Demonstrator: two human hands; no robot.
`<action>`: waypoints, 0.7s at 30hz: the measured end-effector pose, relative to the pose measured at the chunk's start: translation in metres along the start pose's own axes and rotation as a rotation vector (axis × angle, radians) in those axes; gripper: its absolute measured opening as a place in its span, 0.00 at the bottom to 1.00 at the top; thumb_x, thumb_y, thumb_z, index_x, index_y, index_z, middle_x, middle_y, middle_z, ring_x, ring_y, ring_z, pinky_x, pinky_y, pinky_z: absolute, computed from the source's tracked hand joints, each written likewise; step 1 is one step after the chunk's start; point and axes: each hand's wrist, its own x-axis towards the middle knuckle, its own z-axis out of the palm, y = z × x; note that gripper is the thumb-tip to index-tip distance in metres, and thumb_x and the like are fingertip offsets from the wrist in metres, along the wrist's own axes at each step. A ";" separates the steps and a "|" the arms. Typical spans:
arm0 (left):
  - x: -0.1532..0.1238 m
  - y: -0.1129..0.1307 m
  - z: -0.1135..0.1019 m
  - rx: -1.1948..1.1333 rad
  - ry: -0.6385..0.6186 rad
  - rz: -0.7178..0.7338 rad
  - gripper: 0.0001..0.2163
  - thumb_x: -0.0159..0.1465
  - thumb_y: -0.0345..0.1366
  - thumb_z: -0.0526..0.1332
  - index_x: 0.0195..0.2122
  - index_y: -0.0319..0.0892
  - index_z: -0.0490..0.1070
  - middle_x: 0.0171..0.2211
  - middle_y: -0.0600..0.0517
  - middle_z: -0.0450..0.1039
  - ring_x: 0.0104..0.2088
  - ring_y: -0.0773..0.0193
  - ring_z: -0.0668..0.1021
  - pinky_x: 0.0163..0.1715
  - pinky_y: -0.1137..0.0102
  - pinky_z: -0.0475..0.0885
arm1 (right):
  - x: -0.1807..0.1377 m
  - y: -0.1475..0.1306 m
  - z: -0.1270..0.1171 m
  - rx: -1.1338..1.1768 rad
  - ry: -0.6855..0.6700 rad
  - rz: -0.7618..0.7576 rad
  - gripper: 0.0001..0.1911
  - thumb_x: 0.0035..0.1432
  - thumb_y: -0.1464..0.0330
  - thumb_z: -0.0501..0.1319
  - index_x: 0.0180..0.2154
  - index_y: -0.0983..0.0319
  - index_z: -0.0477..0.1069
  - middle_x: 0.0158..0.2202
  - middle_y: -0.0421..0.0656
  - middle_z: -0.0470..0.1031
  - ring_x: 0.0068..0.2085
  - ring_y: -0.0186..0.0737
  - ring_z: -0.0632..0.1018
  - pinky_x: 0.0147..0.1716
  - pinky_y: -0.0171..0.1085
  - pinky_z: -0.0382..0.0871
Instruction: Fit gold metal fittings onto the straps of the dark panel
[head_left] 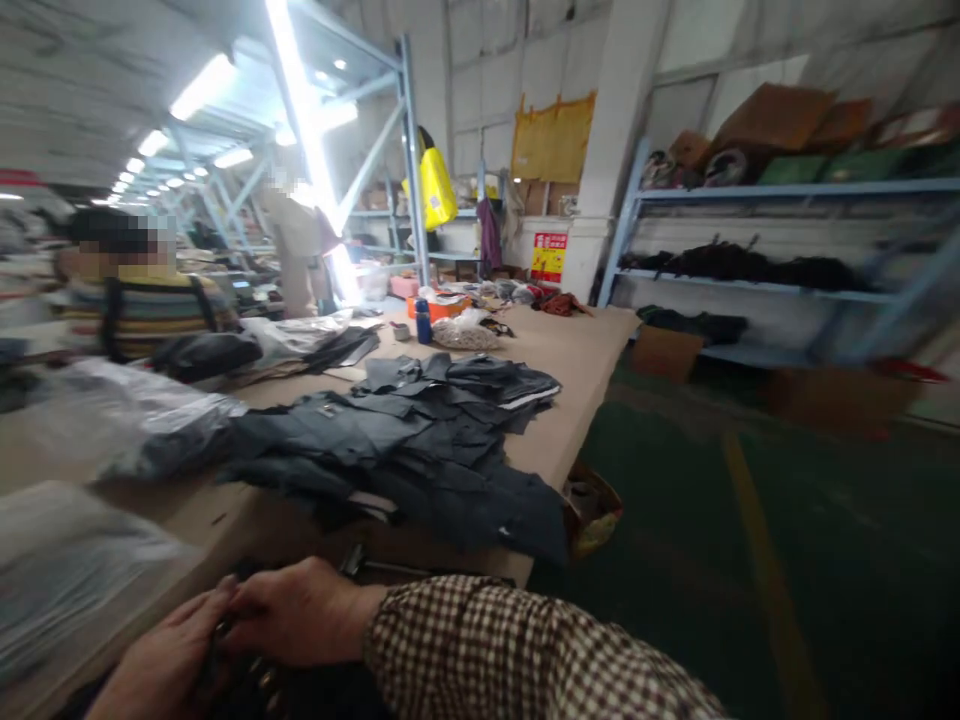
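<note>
My right hand point(300, 612), in a brown checked sleeve point(510, 650), lies at the bottom of the head view with fingers curled over a dark item point(247, 680) at the table's near edge. My left hand point(161, 665) meets it from the left, fingers also closed on that dark item. What the item is I cannot make out. A pile of dark grey cut fabric pieces point(405, 440) lies on the tan table point(570, 360) just beyond my hands.
Clear plastic bags point(127, 410) with dark cloth lie at the left. A person in a striped top point(142, 310) sits across the table; another stands further back. A blue bottle point(423, 322) and small things stand at the far end. Blue shelving point(757, 190) lines the right wall beside a green floor.
</note>
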 end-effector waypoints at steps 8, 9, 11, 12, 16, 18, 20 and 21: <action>-0.020 -0.018 -0.023 -0.674 0.112 -0.146 0.13 0.60 0.43 0.61 0.26 0.40 0.64 0.17 0.57 0.62 0.15 0.71 0.66 0.13 0.77 0.57 | -0.006 -0.008 0.007 0.202 0.039 0.046 0.12 0.56 0.73 0.53 0.36 0.63 0.76 0.37 0.46 0.80 0.39 0.41 0.79 0.38 0.34 0.68; -0.016 -0.021 -0.024 -0.687 0.118 -0.147 0.14 0.59 0.44 0.62 0.26 0.40 0.64 0.17 0.57 0.62 0.15 0.71 0.65 0.12 0.77 0.56 | -0.002 -0.007 0.011 0.257 0.039 0.065 0.11 0.55 0.72 0.54 0.32 0.63 0.76 0.33 0.45 0.80 0.36 0.40 0.79 0.36 0.33 0.67; -0.012 -0.030 -0.026 -0.709 0.107 -0.161 0.14 0.60 0.44 0.62 0.26 0.39 0.65 0.17 0.56 0.63 0.14 0.71 0.65 0.12 0.77 0.56 | 0.004 -0.005 0.018 0.422 0.020 0.119 0.08 0.51 0.71 0.55 0.27 0.63 0.73 0.27 0.44 0.79 0.30 0.38 0.77 0.30 0.33 0.66; -0.012 -0.035 -0.028 -0.721 0.094 -0.172 0.13 0.60 0.44 0.61 0.27 0.39 0.65 0.17 0.55 0.64 0.14 0.71 0.66 0.12 0.77 0.56 | 0.005 -0.004 0.021 0.517 -0.001 0.152 0.07 0.49 0.70 0.56 0.27 0.64 0.73 0.25 0.43 0.78 0.27 0.37 0.76 0.27 0.32 0.65; -0.013 -0.053 -0.032 -0.771 0.024 -0.210 0.12 0.59 0.42 0.62 0.29 0.38 0.67 0.19 0.53 0.67 0.15 0.70 0.68 0.12 0.78 0.56 | 0.007 0.000 0.035 0.762 -0.076 0.264 0.07 0.44 0.66 0.57 0.26 0.64 0.70 0.21 0.41 0.74 0.20 0.33 0.71 0.21 0.32 0.62; -0.012 -0.057 -0.034 -0.798 -0.016 -0.222 0.11 0.60 0.42 0.62 0.30 0.38 0.68 0.19 0.53 0.67 0.15 0.69 0.69 0.11 0.78 0.55 | 0.009 0.002 0.041 0.812 -0.076 0.272 0.09 0.44 0.64 0.58 0.25 0.64 0.68 0.19 0.39 0.73 0.18 0.32 0.70 0.19 0.31 0.61; -0.011 -0.060 -0.037 -0.828 -0.037 -0.229 0.11 0.61 0.41 0.60 0.31 0.38 0.68 0.19 0.52 0.67 0.15 0.69 0.69 0.10 0.78 0.56 | 0.012 0.005 0.045 0.871 -0.084 0.285 0.11 0.44 0.61 0.59 0.25 0.63 0.67 0.19 0.39 0.71 0.18 0.32 0.70 0.19 0.31 0.61; -0.011 -0.060 -0.038 -0.843 -0.039 -0.231 0.10 0.62 0.41 0.59 0.31 0.37 0.69 0.19 0.52 0.67 0.15 0.69 0.69 0.11 0.78 0.56 | 0.013 0.005 0.045 0.904 -0.093 0.302 0.12 0.43 0.60 0.59 0.25 0.63 0.67 0.18 0.39 0.71 0.18 0.32 0.71 0.19 0.31 0.62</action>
